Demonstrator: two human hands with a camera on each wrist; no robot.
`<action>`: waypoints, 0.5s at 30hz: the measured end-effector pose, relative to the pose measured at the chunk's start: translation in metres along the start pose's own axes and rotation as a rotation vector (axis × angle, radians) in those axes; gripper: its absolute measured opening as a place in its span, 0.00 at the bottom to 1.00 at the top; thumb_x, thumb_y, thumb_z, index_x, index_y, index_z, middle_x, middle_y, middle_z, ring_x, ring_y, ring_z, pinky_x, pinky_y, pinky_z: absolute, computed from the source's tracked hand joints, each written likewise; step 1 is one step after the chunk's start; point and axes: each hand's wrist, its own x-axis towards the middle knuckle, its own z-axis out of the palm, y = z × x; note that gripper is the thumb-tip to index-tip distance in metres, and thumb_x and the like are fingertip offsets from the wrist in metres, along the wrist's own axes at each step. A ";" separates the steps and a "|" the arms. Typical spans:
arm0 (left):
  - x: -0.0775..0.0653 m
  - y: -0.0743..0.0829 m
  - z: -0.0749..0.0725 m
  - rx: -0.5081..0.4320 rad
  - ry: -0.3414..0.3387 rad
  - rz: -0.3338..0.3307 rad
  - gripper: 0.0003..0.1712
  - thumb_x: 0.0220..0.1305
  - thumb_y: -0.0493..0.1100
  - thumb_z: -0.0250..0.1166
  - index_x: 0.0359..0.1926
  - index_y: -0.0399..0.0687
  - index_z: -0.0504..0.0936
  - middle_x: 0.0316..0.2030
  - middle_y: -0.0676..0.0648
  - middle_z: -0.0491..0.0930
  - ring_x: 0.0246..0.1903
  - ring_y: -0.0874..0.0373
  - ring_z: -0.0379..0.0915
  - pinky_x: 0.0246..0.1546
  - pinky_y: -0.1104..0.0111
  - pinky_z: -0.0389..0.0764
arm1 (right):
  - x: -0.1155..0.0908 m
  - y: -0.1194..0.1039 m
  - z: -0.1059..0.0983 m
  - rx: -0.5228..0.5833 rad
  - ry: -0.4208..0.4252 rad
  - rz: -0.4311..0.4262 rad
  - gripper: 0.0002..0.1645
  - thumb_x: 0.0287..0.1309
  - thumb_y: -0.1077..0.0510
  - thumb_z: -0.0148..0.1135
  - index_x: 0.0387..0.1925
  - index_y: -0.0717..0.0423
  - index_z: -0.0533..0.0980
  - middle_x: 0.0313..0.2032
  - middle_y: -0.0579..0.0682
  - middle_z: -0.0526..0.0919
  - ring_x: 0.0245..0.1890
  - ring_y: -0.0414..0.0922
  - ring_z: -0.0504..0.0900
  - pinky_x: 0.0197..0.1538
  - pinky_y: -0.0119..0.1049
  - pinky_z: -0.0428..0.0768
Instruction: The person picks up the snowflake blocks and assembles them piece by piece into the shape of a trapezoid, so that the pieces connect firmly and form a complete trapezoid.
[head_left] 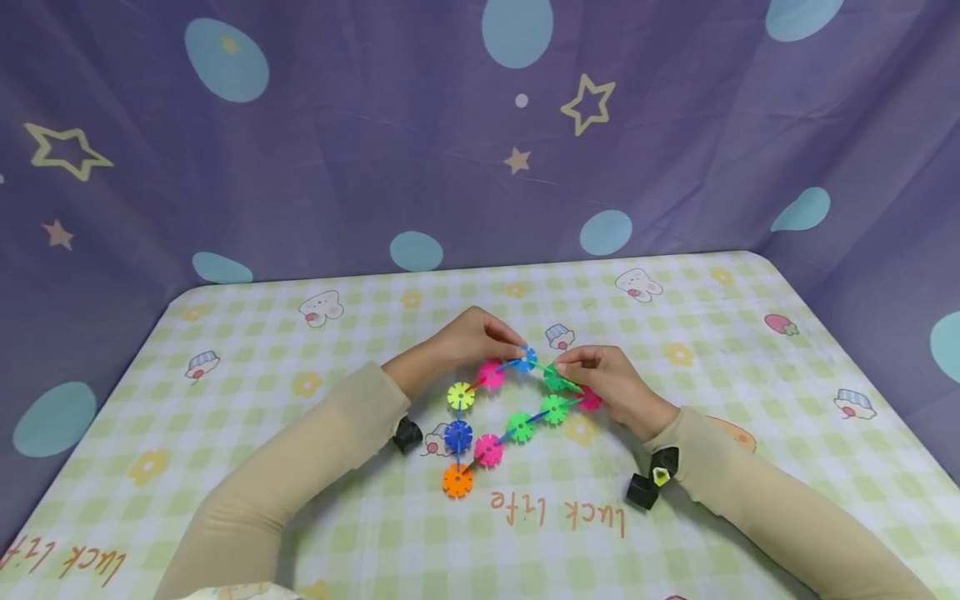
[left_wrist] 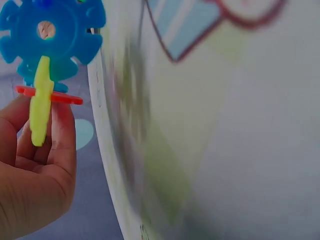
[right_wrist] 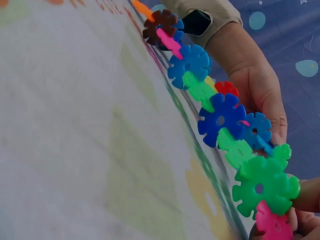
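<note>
A loop of interlocking snowflake discs [head_left: 489, 450], notched and brightly coloured, is held over the tablecloth between both hands. My left hand [head_left: 480, 340] pinches a light blue disc [head_left: 527, 359] at the loop's far side with thumb and fingers. Just to its right, my right hand [head_left: 613, 382] grips a green disc [head_left: 552, 377], close to a pink disc [head_left: 591, 397]. An orange disc [head_left: 457, 481] forms the near corner. The left wrist view shows a yellow disc [left_wrist: 41, 105] and a red one standing edge-on before the left fingers. Along the right wrist view runs the chain, with a brown disc [right_wrist: 160, 27] far off.
A checked tablecloth [head_left: 360, 533] with printed animals, flowers and lettering covers the table. Behind it hangs a purple curtain [head_left: 337, 167] with stars and blue spots. Black wrist cameras [head_left: 642, 492] sit near both cuffs, low over the cloth.
</note>
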 end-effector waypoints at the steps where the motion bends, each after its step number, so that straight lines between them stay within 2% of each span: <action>1: -0.001 0.000 -0.002 0.004 0.002 0.004 0.10 0.56 0.44 0.70 0.38 0.45 0.88 0.34 0.50 0.86 0.34 0.61 0.79 0.38 0.71 0.78 | 0.000 0.000 0.000 0.011 0.003 0.004 0.14 0.59 0.65 0.59 0.41 0.76 0.76 0.27 0.41 0.82 0.28 0.35 0.77 0.35 0.26 0.76; 3: -0.004 -0.001 -0.006 -0.001 0.006 0.019 0.10 0.56 0.44 0.70 0.40 0.46 0.88 0.36 0.50 0.86 0.37 0.61 0.79 0.41 0.70 0.78 | 0.000 0.000 0.001 0.040 0.012 0.009 0.13 0.60 0.66 0.59 0.40 0.75 0.77 0.26 0.41 0.81 0.27 0.35 0.76 0.34 0.26 0.75; 9: -0.020 -0.008 -0.022 -0.106 0.024 0.051 0.15 0.58 0.42 0.68 0.45 0.40 0.85 0.41 0.45 0.85 0.38 0.56 0.81 0.42 0.62 0.81 | -0.002 0.001 0.003 0.143 0.062 -0.004 0.05 0.59 0.66 0.59 0.35 0.65 0.79 0.28 0.43 0.81 0.26 0.36 0.75 0.32 0.25 0.75; 13: -0.040 -0.016 -0.034 -0.129 0.083 0.015 0.18 0.60 0.45 0.67 0.48 0.41 0.83 0.44 0.45 0.83 0.42 0.52 0.80 0.44 0.62 0.80 | -0.004 0.000 -0.001 0.219 0.092 -0.036 0.04 0.59 0.65 0.60 0.33 0.57 0.81 0.31 0.42 0.83 0.27 0.35 0.76 0.31 0.24 0.75; 15: -0.051 -0.020 -0.039 -0.148 0.106 0.004 0.19 0.60 0.45 0.66 0.49 0.39 0.82 0.45 0.44 0.83 0.43 0.50 0.79 0.46 0.60 0.80 | -0.005 -0.002 -0.004 0.259 0.113 -0.033 0.06 0.60 0.65 0.59 0.31 0.54 0.81 0.28 0.41 0.82 0.26 0.35 0.75 0.29 0.23 0.74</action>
